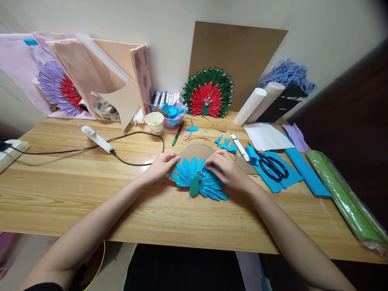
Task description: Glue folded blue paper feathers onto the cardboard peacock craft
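Note:
A peacock craft lies in front of me, with layered blue paper feathers [184,171] and a dark green paper body [195,186]. Its backing is a rounded piece of brown cardboard [197,151], bare along the top. My left hand [165,165] pinches the cardboard's left edge between thumb and fingers. Over the upper right feathers, my right hand [226,167] has its fingertips pressed together, touching the blue paper; what they pinch is hidden. Small pins or beads with a blue eye show near the peacock's head.
A hot glue gun [96,138] with a black cord lies left. Behind stand a paper cup [154,122], a bowl of scraps [173,117] and a finished red-green peacock [207,95]. Black scissors [271,165] rest on blue paper [280,184] at right, near a white marker [240,148].

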`<state>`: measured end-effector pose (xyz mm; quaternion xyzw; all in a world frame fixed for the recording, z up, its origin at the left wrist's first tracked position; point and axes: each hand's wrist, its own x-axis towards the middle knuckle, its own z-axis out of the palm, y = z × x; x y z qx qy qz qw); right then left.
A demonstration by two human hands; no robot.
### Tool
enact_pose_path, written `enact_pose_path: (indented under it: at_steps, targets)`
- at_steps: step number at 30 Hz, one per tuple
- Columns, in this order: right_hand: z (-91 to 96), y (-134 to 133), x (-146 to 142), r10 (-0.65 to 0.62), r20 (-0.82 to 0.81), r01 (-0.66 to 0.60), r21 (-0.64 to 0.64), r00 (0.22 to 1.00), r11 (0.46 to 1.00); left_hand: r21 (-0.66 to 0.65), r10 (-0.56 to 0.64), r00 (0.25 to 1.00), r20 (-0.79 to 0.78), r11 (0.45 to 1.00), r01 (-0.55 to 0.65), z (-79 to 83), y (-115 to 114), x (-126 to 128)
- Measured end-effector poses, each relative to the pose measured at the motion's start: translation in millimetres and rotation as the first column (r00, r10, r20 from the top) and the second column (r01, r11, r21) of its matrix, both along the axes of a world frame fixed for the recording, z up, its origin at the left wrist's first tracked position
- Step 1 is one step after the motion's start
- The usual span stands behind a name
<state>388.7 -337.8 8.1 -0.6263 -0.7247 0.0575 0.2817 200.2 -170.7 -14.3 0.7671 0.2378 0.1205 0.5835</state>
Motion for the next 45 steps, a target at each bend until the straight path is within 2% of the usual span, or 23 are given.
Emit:
enact_pose_path:
  at_steps: [6,14,20,29,37,45]
  targets:
    - [1.8,0,-1,-0.008,0.045,0.008,-0.005,0.999,1.0,0.048,-0.038,0.999,-0.01,0.998,0.039,-0.4,3,-1]
    - [1.4,0,-2,-0.055,0.087,0.057,-0.016,0.995,0.998,0.028,-0.029,1.0,0.001,0.999,0.029,-0.7,2,-1]
    - [1.8,0,-4,-0.084,0.043,0.085,-0.033,0.996,0.996,0.028,-0.04,0.999,0.001,0.999,0.04,0.7,2,0]
    - [2.3,-1,-9,-0.058,-0.111,0.049,-0.084,0.992,0.995,0.014,-0.015,1.0,-0.002,1.0,0.015,0.2,0,0]
    - [0.5,0,-9,-0.036,-0.157,0.028,-0.051,0.987,0.998,-0.011,-0.019,1.0,0.007,1.0,0.019,1.7,-1,0]
    - [-5.1,2,-13,-0.075,-0.194,0.073,-0.019,0.978,0.997,-0.026,-0.015,0.999,0.031,1.0,0.016,-5.5,1,0]
